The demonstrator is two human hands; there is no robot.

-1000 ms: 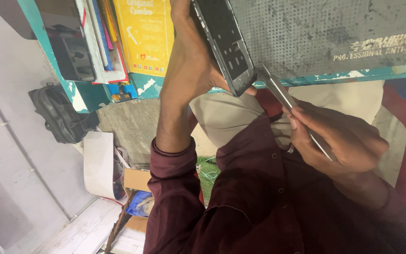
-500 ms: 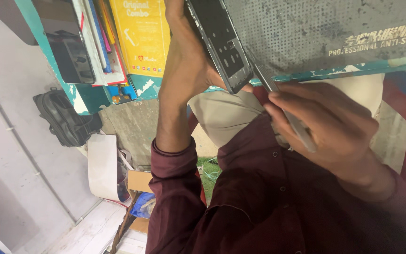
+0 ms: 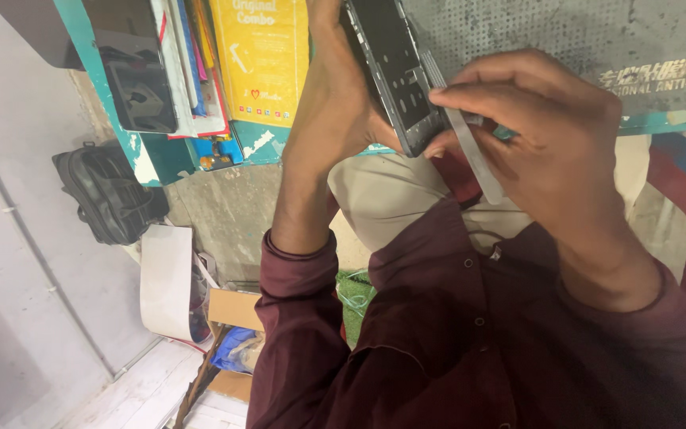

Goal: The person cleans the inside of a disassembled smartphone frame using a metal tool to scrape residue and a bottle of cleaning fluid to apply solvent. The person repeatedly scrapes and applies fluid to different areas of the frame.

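Observation:
My left hand [image 3: 335, 103] grips an opened dark phone body [image 3: 395, 71] and holds it on edge against the grey perforated mat [image 3: 565, 40]. My right hand [image 3: 541, 135] pinches a pair of metal tweezers [image 3: 470, 151], whose tip touches the phone's right edge. Both arms wear maroon sleeves. The tweezers' tip is partly hidden by my fingers.
A yellow box [image 3: 263, 56] and a stack of flat packets [image 3: 192, 71] lie at the teal bench edge [image 3: 660, 119]. A black bag [image 3: 105, 195] rests on the floor at left, with a white roll [image 3: 164, 278] and a cardboard box [image 3: 232, 310] below it.
My right hand has moved up and left with the tweezers, from away from the phone to its right edge. The left hand keeps holding the phone.

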